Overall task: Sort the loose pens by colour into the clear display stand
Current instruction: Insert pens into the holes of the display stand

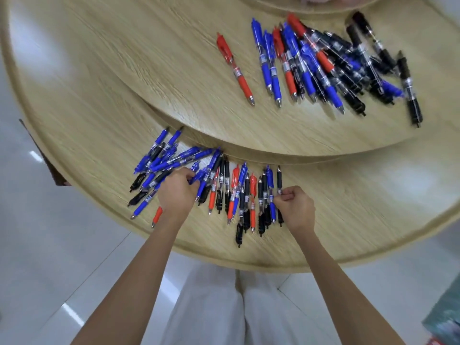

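Many loose blue, red and black pens lie on a round wooden table. A near spread of mixed pens (239, 195) lies on the lower tier between my hands, with a mostly blue cluster (161, 158) to its left. My left hand (178, 191) is closed around a blue pen (202, 181) at the spread's left end. My right hand (293, 205) pinches a black pen (279, 179) at its right end. A second heap of mixed pens (323, 63) lies on the raised upper tier, with a lone red pen (235, 68) to its left. No clear display stand is in view.
The raised upper tier (174, 78) overhangs the lower tier (348, 207), whose front edge curves just before my body. A dark brown object (42, 155) sticks out at the table's left edge. A teal box (445, 317) sits at the lower right on the pale tiled floor.
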